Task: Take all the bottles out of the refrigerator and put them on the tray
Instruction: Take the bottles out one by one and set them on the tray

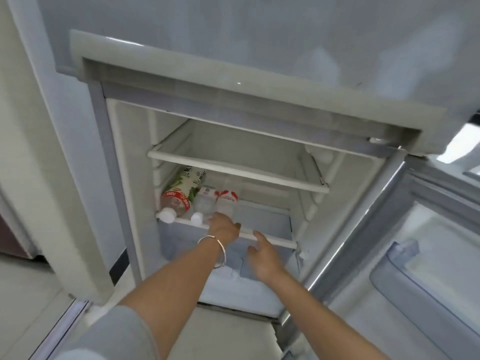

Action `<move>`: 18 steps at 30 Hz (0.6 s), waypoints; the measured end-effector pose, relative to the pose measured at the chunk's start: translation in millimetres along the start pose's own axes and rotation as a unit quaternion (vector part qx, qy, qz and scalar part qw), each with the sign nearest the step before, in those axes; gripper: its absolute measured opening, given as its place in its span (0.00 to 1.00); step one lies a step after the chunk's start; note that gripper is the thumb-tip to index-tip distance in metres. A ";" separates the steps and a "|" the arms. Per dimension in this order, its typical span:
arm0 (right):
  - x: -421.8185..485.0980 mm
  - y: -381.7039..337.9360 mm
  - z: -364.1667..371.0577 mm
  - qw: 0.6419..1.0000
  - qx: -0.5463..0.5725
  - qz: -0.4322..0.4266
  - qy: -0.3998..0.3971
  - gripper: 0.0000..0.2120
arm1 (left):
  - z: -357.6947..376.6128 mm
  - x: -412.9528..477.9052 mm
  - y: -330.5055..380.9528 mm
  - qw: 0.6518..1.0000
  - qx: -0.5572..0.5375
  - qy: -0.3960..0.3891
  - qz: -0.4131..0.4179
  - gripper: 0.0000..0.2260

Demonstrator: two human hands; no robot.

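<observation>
The refrigerator (122, 157) stands open in front of me. On the left half of its lower shelf (272, 241) lie three clear bottles with their caps toward me: a large one with a red and green label (179, 196), a small middle one (205, 202), and a small one with a red label (227, 201). My left hand (224, 227), a bangle on its wrist, reaches onto the shelf and covers the cap end of the red-label bottle; whether it grips it is unclear. My right hand (263, 255) hovers open just below the shelf's front edge. No tray is in view.
The upper shelf (233, 170) holds nothing. The refrigerator door (415, 268) is swung open at the right, with a clear door bin (397, 258). A drawer front (228, 289) sits below the lower shelf. A pale wall panel (46, 178) stands to the left.
</observation>
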State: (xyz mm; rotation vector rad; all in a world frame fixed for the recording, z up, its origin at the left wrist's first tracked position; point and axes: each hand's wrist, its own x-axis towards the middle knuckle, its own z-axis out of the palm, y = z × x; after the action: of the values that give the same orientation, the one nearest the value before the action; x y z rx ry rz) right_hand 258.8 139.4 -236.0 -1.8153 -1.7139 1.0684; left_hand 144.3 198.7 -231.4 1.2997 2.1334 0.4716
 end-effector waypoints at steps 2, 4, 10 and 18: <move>3.4 5.8 1.5 1.000 0.016 0.018 -0.002 0.25 | 0.6 9.7 0.4 0.999 -0.038 0.014 -0.024 0.31; 3.6 10.1 3.3 0.999 0.023 0.025 -0.004 0.25 | -2.5 15.4 -1.4 0.995 -0.086 0.027 -0.035 0.25; -6.5 6.8 -5.5 0.999 0.027 0.017 0.001 0.27 | -22.5 2.2 6.3 0.996 -0.063 0.059 0.010 0.19; -51.3 -39.5 -26.0 0.998 0.030 -0.047 0.019 0.30 | -99.8 -71.2 41.2 0.979 0.049 0.139 0.139 0.14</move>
State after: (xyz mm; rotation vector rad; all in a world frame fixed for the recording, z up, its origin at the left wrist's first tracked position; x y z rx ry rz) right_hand 256.1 100.7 -177.9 -1.6899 -1.7096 1.0291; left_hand 132.5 154.9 -110.4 1.6837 2.2299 0.7068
